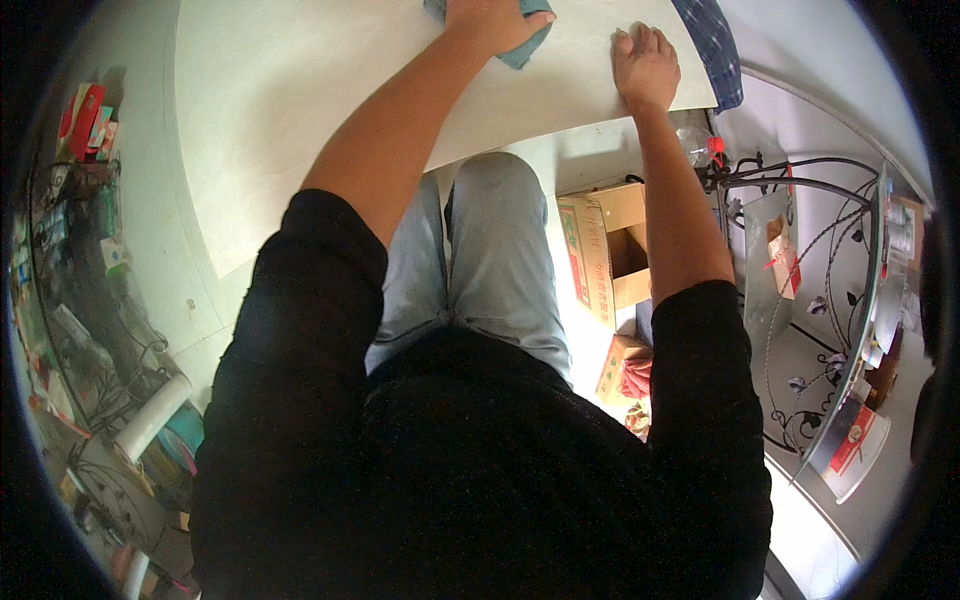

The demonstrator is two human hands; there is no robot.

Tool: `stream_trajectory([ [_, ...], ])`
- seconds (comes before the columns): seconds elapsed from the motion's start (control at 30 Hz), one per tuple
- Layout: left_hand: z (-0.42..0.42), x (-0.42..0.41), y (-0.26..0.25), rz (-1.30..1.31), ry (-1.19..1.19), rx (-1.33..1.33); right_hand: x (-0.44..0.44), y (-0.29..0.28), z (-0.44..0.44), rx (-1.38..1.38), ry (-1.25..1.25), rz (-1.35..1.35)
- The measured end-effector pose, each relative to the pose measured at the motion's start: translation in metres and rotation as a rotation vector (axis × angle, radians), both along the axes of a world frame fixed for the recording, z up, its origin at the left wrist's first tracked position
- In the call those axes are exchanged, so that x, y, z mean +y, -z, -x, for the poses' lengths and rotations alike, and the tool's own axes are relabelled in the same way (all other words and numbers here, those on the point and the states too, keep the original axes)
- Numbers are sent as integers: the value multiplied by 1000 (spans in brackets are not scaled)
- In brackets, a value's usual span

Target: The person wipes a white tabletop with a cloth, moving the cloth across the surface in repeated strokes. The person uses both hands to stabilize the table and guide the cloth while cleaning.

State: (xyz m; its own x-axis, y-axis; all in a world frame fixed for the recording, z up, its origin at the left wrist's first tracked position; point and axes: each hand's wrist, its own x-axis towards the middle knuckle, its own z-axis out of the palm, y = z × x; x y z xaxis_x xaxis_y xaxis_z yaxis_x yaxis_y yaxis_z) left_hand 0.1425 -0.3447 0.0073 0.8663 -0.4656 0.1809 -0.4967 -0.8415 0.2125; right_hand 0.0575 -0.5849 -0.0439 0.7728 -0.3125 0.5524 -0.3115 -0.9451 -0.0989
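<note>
A pale, flat tabletop (315, 97) spans the upper part of the view. My left hand (491, 24), cut off by the top edge, presses on a folded blue-green cloth (525, 56) against this surface, with the thumb spread out to the right. Resting near the tabletop's right end, my right hand (646, 67) has its fingers loosely curled and no object shows in it. A dark blue patterned fabric (712, 52) lies along the right edge, beyond my right hand.
Below the table's edge at right stands an open cardboard box (592, 255), with a smaller box (615, 367) nearer me. A black metal rack with glass shelves (847, 397) is at far right. Another cluttered shelf rack (75, 300) stands at left, holding a white roll (154, 420).
</note>
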Motion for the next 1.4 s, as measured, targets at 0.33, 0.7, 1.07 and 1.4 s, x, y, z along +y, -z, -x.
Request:
stream_trajectory([
  [0.33,-4,201,47,-93,-25,-247,-28,13,-6,43,-27,69],
  [0.7,66,318,39,-203,-214,-251,-26,11,-8,85,-22,104],
  [1.07,8,59,-9,-68,-35,81,-31,20,-4,28,-97,-4],
  [1.4,47,221,36,-70,-116,-218,-26,10,4,56,-185,110],
])
